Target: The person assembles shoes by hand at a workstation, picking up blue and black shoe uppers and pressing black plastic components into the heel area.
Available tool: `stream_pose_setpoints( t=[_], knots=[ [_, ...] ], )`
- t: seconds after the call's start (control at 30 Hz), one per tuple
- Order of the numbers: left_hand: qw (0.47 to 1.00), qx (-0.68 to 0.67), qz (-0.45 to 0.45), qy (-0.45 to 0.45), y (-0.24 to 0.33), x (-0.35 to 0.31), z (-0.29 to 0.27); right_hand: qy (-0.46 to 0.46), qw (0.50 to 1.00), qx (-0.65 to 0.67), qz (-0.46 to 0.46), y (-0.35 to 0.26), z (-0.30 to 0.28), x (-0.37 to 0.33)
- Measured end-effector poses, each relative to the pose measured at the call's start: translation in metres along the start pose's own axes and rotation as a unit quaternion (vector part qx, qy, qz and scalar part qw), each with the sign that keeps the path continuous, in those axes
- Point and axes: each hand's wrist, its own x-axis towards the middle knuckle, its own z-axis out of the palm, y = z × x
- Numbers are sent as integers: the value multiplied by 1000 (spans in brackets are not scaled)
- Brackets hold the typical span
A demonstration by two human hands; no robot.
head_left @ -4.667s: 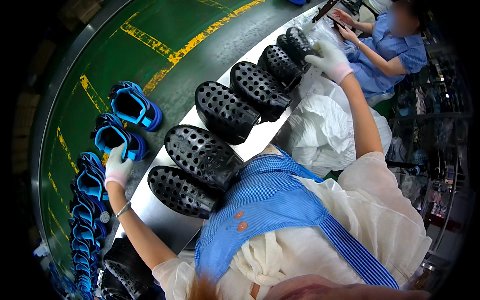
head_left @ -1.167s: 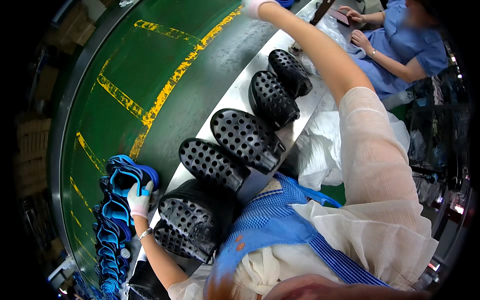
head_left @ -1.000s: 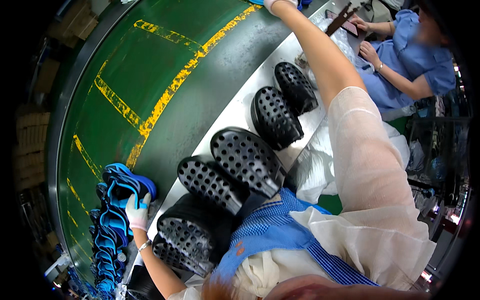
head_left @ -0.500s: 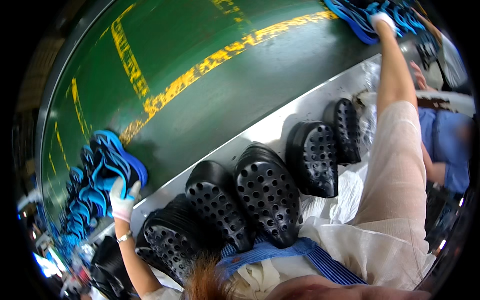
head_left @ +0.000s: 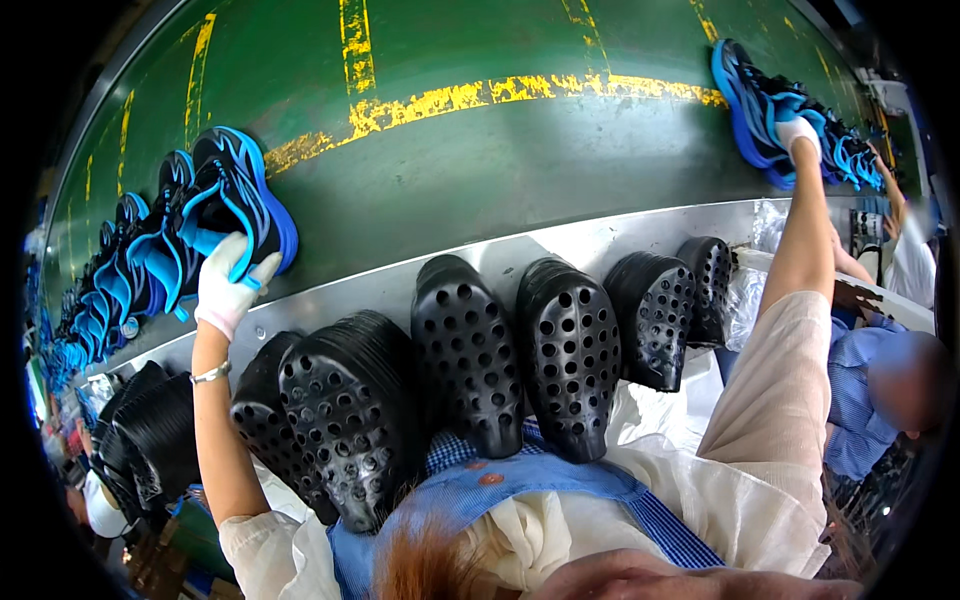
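My left hand [head_left: 228,288], in a white glove, grips a black and blue sneaker [head_left: 245,195] at its collar, with the thumb on the near side. That sneaker heads a row of similar sneakers [head_left: 120,265] running off to the left on a green work surface [head_left: 400,190]. Far to the right, my right hand [head_left: 798,138], also gloved, is closed at the opening of another black and blue sneaker [head_left: 748,115]; its fingertips are hidden. Further matching sneakers [head_left: 848,150] trail away beyond it.
Along the near metal edge [head_left: 480,250] stand several stacks of black foot-shaped pieces [head_left: 568,350] with round holes, between my arms. More black stacks [head_left: 150,430] lie at the left. A person in blue [head_left: 865,390] is at the right, near clear plastic wrap [head_left: 745,300].
The view has turned, so the sneakers at the left sit higher and those at the right lower in the picture. Both hands stay at their sneakers.
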Motion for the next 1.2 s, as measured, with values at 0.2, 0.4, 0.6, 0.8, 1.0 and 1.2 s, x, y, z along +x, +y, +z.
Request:
stream_pose_setpoints(
  t=[0.2, 0.4, 0.6, 0.8, 1.0, 1.2],
  knots=[
    [994, 54, 88, 35, -28, 5, 4, -21, 974, 117, -192, -105, -57, -100],
    [989, 93, 109, 27, -23, 9, 4, -100, 920, 136, -354, -230, -102, -238],
    [968, 202, 148, 11, -35, 12, -5, -77, 911, 130, -384, -324, -123, -342],
    [997, 40, 66, -4, -9, 10, -6, -151, 897, 176, -378, -294, -154, -355],
    [998, -48, 35, 30, -25, 3, -1, -45, 872, 219, -436, -210, -161, -389],
    [995, -67, 54, 45, -59, 11, 3, -10, 873, 286, -395, -118, -163, -456]
  ],
)
